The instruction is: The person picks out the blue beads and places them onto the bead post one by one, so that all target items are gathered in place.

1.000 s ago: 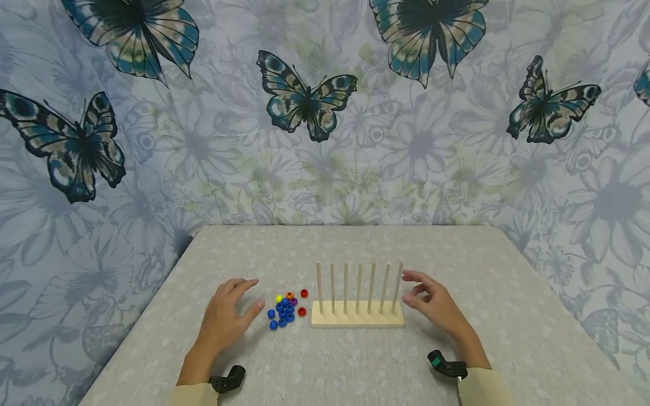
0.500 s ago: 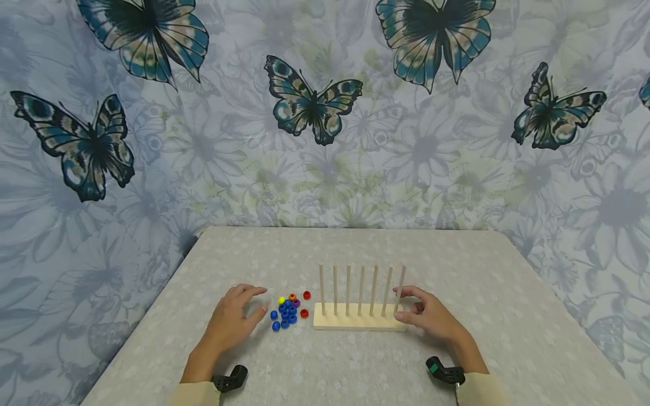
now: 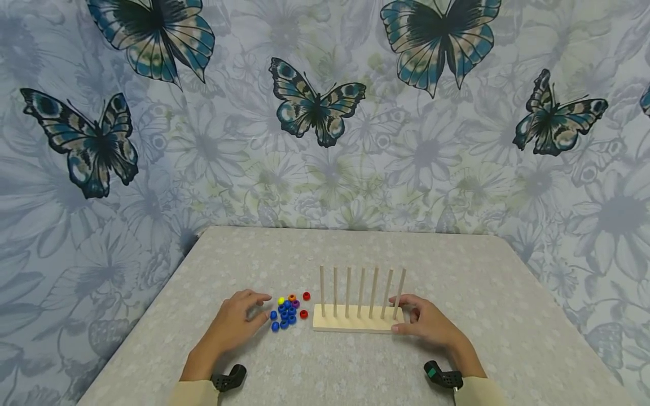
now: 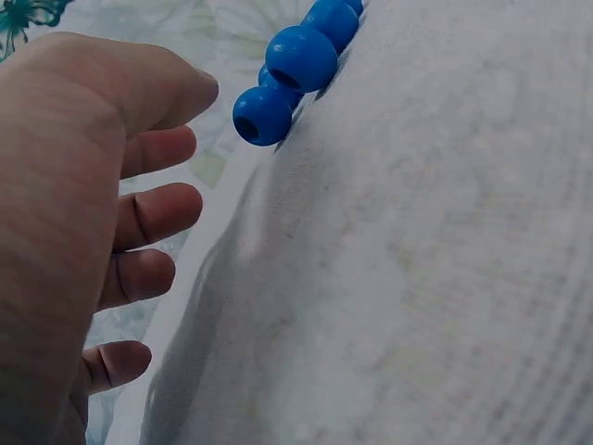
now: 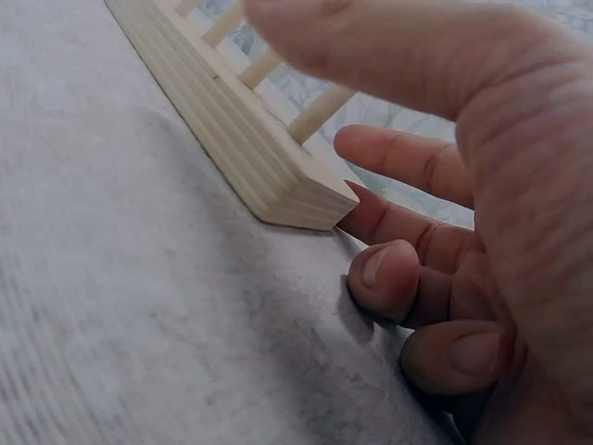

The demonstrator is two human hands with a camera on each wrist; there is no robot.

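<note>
A pale wooden peg stand [image 3: 350, 323] with several upright pegs sits on the table. At its right end, my right hand [image 3: 431, 321] holds the base, thumb at the front edge and index finger behind. The right wrist view shows the base's end corner [image 5: 315, 195] by the middle finger, with the ring and little fingers curled below. Left of the stand lies a cluster of round beads, mostly blue beads [image 3: 284, 316]. My left hand [image 3: 236, 320] rests beside them, fingers loosely bent and holding nothing. In the left wrist view its thumb points towards the blue beads [image 4: 301, 58].
Two red beads [image 3: 303, 314] lie between the cluster and the stand. A yellow bead [image 3: 281, 301], an orange bead [image 3: 291, 297] and a purple bead [image 3: 295, 304] lie at the cluster's far side. Behind the cloth-covered table [image 3: 355, 372] hangs a butterfly-patterned backdrop [image 3: 315, 186].
My right hand has moved left from beside the stand to around its right end, the thumb coming down to the front edge. My left hand has moved slightly closer to the beads.
</note>
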